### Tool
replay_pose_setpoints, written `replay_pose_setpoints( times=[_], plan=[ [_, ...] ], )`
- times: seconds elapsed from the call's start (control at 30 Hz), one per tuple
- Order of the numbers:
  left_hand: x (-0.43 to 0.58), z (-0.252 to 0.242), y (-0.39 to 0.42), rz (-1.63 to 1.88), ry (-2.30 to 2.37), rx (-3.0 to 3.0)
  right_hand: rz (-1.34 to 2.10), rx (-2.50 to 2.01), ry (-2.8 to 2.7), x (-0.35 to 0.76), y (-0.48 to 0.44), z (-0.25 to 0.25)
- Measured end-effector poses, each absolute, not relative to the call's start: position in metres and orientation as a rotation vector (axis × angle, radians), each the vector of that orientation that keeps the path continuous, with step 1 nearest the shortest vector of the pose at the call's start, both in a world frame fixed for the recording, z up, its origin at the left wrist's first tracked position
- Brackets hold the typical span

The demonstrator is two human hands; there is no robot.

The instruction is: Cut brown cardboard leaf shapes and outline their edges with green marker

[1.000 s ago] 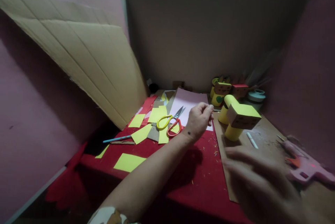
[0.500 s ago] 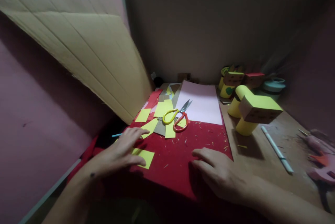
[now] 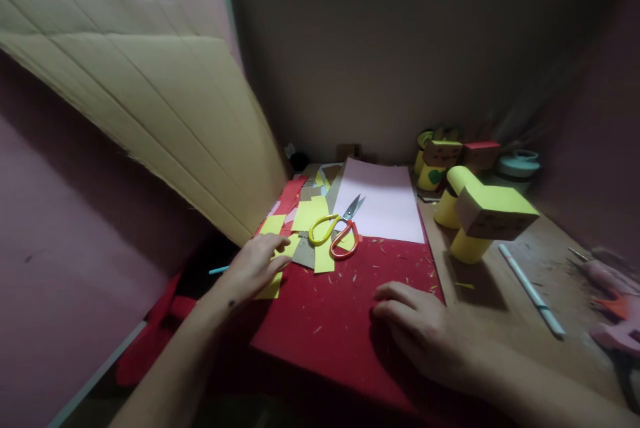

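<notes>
Yellow paper piece (image 3: 270, 291): a small, thin, matte cut rectangle, lying flat near the left edge of the red sheet, with its far part under the left fingertips.
Left hand (image 3: 253, 267): palm down, fingers loosely spread and laid flat on the yellow piece and the scrap beside it. It pinches nothing.
Right hand (image 3: 425, 331): palm down near the right edge of the red sheet, fingers close together and slightly curled, holding nothing.
Step in hand: judging by the flat left fingers, the piece is being pressed or slid on the sheet, not lifted.
Next move: paper this thin and flat offers no edge to grab. Lifting it would call for a nail under a corner, or sliding it to the sheet's edge.
Red felt-like sheet (image 3: 340, 311): soft, dull, strewn with tiny yellow slivers, covering the near left part of the desk (image 3: 500, 311).
Metal scissors with one yellow and one red loop (image 3: 333, 233): lying on yellow offcuts at the far edge of the red sheet.
Pale pink paper sheet (image 3: 385, 205): smooth and rectangular, just beyond the scissors.
Yellow paper-tube figure with a brown block head (image 3: 483, 215): upright on bare brown desk, right of the red sheet.
Slim white pen (image 3: 533, 291): lying right of the figure.
</notes>
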State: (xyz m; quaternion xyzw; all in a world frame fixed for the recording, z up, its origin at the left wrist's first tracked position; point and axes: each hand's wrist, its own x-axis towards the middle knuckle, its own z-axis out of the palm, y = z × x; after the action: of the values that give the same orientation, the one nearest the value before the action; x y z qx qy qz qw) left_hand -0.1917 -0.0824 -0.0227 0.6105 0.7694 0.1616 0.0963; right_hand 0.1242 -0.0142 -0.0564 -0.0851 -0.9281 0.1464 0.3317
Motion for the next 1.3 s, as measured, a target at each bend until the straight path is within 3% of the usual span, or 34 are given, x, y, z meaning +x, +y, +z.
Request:
replay_pose_setpoints(
  times=[0.2,0.47,0.7,0.97,1.1,1.3],
  plan=[
    [-0.196,-0.035,-0.016,0.618,2.241,1.376,0.554,-0.263,-2.419,0.129,-0.010,-0.058],
    [-0.188,-0.041,-0.009,0.898,2.083,1.160,0.712,-0.346,-2.411,0.131,-0.008,-0.052],
    [-0.177,-0.049,-0.007,1.035,2.143,1.300,0.737,-0.356,-2.419,0.130,-0.009,-0.051],
    [-0.190,-0.023,-0.017,1.179,2.651,1.735,0.726,-0.359,-2.413,0.130,-0.009,-0.051],
    [-0.190,-0.023,-0.030,0.978,2.765,2.072,0.744,-0.353,-2.399,0.130,-0.008,-0.053],
    [-0.181,-0.040,-0.044,0.393,2.454,2.626,0.817,-0.400,-2.418,0.130,-0.008,-0.054]
  ],
)
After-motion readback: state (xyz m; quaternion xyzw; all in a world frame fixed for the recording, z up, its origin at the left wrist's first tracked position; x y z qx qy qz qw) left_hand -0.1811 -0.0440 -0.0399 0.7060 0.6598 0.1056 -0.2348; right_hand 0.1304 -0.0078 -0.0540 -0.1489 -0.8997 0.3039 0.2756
